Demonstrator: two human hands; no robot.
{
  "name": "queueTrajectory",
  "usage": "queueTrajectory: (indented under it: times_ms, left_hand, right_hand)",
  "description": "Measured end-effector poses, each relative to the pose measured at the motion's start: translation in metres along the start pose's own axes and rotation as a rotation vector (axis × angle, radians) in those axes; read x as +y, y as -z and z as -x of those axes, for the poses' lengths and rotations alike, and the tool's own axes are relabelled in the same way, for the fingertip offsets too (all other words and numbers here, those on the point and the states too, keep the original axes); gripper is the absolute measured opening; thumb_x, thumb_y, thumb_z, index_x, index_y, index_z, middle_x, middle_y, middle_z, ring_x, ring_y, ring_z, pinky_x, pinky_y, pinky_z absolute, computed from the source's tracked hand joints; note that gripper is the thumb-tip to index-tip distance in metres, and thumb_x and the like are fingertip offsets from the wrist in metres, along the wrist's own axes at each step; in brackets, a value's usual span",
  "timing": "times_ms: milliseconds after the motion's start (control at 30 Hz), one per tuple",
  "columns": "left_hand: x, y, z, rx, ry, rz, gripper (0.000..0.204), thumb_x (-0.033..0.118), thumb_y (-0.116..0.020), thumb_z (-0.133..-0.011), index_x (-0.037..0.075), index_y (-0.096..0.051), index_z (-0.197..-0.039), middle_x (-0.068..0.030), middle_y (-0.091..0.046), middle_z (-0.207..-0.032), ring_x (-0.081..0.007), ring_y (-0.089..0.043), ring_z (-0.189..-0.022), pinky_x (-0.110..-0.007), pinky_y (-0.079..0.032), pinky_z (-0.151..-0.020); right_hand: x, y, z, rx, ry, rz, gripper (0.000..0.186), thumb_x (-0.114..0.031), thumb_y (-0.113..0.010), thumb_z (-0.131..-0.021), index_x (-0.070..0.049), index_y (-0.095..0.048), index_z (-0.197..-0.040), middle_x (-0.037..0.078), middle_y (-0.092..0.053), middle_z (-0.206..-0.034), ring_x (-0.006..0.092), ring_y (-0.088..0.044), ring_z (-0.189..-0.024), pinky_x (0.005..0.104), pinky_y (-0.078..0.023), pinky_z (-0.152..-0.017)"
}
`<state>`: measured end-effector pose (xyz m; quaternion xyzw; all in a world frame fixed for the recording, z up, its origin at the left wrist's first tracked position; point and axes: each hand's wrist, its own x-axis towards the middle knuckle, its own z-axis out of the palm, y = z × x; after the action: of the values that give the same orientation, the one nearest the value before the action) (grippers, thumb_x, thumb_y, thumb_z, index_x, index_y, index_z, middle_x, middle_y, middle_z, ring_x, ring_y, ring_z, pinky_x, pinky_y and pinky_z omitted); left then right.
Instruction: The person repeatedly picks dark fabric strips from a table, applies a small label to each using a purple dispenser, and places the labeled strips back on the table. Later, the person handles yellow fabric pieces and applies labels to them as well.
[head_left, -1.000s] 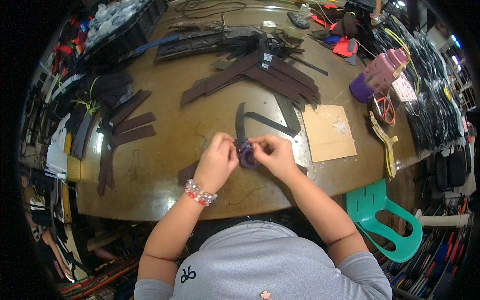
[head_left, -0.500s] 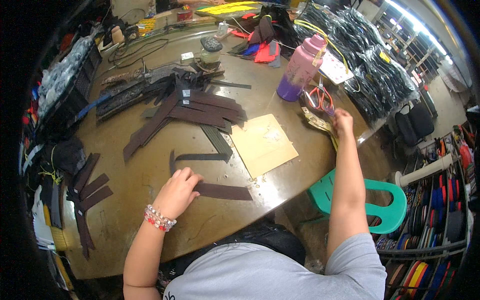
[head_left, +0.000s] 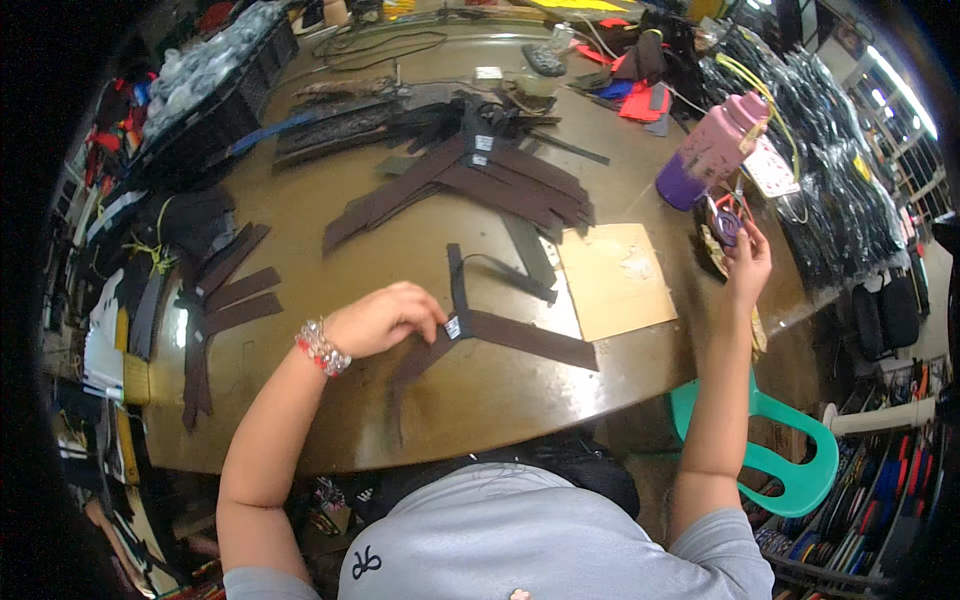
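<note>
My left hand (head_left: 400, 315) hovers with loosely bent fingers apart at the labelled junction (head_left: 452, 327) of a Y-shaped piece of dark brown straps (head_left: 530, 342); whether it touches is unclear. A black strap (head_left: 458, 278) extends from it. My right hand (head_left: 748, 262) is at the table's right, fingers on a purple round item (head_left: 725, 227), beside red-handled scissors (head_left: 740, 208) and a pink-and-purple bottle (head_left: 700, 155). A tan board (head_left: 610, 285) lies between my hands and the bottle.
Stacked brown straps (head_left: 520, 185) lie centre back, more straps (head_left: 240, 278) at left. A black crate (head_left: 225, 100) is back left, bagged black goods (head_left: 830, 220) right, coloured scraps (head_left: 640, 95) back right. A green chair (head_left: 800, 475) stands beyond the table's curved front edge (head_left: 300, 462).
My right hand has moved from the centre to the right with the purple item. My left hand has shifted left and relaxed its pinch. The labelled brown straps now show.
</note>
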<state>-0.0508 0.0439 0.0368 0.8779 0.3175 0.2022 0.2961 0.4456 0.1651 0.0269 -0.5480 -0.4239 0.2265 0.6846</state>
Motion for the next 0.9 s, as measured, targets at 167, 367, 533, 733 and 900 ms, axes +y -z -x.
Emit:
queueTrajectory:
  times_ms: [167, 367, 533, 733, 900]
  left_hand:
    - [0.017, -0.009, -0.015, 0.33, 0.349, 0.042, 0.014, 0.006, -0.064, -0.084, 0.006, -0.067, -0.098, -0.0104, -0.062, -0.094, -0.0231, -0.064, -0.083, -0.034, -0.053, -0.076]
    - [0.013, -0.075, -0.035, 0.389, 0.357, -0.36, 0.016, 0.013, -0.065, -0.086, 0.0, -0.062, -0.095, -0.0145, -0.056, -0.092, -0.0318, -0.061, -0.083, -0.039, -0.052, -0.075]
    - [0.004, -0.089, -0.021, 0.631, 0.424, -0.167, 0.009, 0.008, -0.061, -0.088, 0.0, -0.056, -0.091, -0.0145, -0.055, -0.09, -0.032, -0.06, -0.079, -0.04, -0.05, -0.071]
    - [0.003, -0.091, -0.022, 0.697, 0.399, -0.097, 0.007, 0.006, -0.06, -0.089, 0.001, -0.056, -0.091, -0.0143, -0.054, -0.089, -0.0306, -0.059, -0.077, -0.038, -0.049, -0.069]
    - [0.021, -0.055, -0.008, 0.615, 0.43, 0.272, 0.012, 0.012, -0.063, -0.088, 0.001, -0.061, -0.091, -0.0104, -0.056, -0.091, -0.0241, -0.059, -0.084, -0.034, -0.049, -0.073]
  right_hand:
    - [-0.047, -0.095, 0.151, -0.495, -0.05, -0.211, 0.02, -0.012, -0.056, -0.096, -0.001, -0.063, -0.111, 0.005, -0.064, -0.095, 0.0066, -0.058, -0.071, 0.0204, -0.049, -0.052]
    - [-0.039, -0.151, 0.229, -0.579, -0.442, -0.279, 0.022, -0.01, -0.055, -0.096, 0.003, -0.061, -0.113, 0.007, -0.063, -0.093, 0.0112, -0.062, -0.073, 0.0239, -0.055, -0.056]
    - [-0.02, -0.149, 0.236, -0.682, -0.219, -0.067, 0.017, -0.005, -0.062, -0.087, 0.003, -0.069, -0.101, 0.001, -0.065, -0.076, 0.005, -0.057, -0.068, 0.0207, -0.047, -0.061]
    - [-0.021, -0.152, 0.242, -0.788, -0.029, 0.121, 0.016, -0.007, -0.065, -0.085, 0.002, -0.071, -0.097, 0.006, -0.067, -0.075, 0.0078, -0.059, -0.065, 0.0232, -0.049, -0.061]
    - [-0.02, -0.148, 0.23, -0.716, -0.314, -0.145, 0.018, -0.007, -0.057, -0.093, 0.005, -0.065, -0.103, 0.005, -0.066, -0.085, 0.0072, -0.059, -0.069, 0.0218, -0.048, -0.059]
